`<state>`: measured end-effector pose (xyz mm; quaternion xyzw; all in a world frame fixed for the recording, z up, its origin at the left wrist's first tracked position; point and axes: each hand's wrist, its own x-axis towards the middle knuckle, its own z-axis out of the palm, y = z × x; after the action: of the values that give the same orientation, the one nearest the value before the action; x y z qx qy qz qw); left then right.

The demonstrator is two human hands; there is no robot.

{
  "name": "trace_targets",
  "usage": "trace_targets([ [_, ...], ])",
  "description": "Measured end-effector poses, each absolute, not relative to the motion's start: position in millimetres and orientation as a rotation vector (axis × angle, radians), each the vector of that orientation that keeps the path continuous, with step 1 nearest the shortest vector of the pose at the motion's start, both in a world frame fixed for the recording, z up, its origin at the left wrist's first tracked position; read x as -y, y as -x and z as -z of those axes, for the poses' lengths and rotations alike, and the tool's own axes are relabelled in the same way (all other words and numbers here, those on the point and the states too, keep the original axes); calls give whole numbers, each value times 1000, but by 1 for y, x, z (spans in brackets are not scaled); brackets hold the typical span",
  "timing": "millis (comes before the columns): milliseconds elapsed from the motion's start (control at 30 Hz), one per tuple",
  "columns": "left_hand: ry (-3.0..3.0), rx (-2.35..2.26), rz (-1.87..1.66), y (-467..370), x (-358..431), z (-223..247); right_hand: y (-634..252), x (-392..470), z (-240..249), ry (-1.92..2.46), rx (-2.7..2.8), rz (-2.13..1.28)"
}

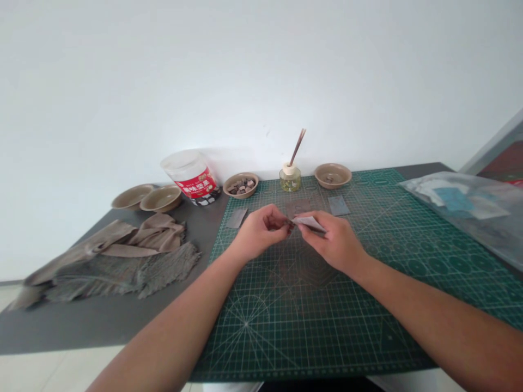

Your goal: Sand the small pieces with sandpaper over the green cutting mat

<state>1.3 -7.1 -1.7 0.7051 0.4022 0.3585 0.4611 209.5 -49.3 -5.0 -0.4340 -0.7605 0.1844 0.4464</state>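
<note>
Over the middle of the cutting mat, my left hand (265,231) pinches a small dark piece (291,224) between thumb and fingertips; most of it is hidden. My right hand (333,237) grips a folded piece of grey sandpaper (311,222), its edge meeting the small piece. Both hands are closed and nearly touch at the fingertips. Just beyond them lies a brownish sheet (298,207) on the mat. A grey sheet (237,218) lies to the left, and a bluish-grey sheet (339,206) to the right.
Behind the hands stand a bowl of small brown chunks (241,185), a reed diffuser (290,178) and another bowl (333,176) with a few bits. Left are two bowls (161,200), a plastic tub (192,177) and crumpled cloths (134,256). A plastic bag (469,201) lies right on the green mat (310,326).
</note>
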Motion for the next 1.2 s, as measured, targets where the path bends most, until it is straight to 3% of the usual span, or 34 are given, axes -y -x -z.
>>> trace_targets([
  [733,-1753,-937,-936,-2,7,7,-204,50,5,1058,1865,-441],
  [1200,-1631,-857,-751,-1,4,5,-207,52,5,1213,1904,-466],
])
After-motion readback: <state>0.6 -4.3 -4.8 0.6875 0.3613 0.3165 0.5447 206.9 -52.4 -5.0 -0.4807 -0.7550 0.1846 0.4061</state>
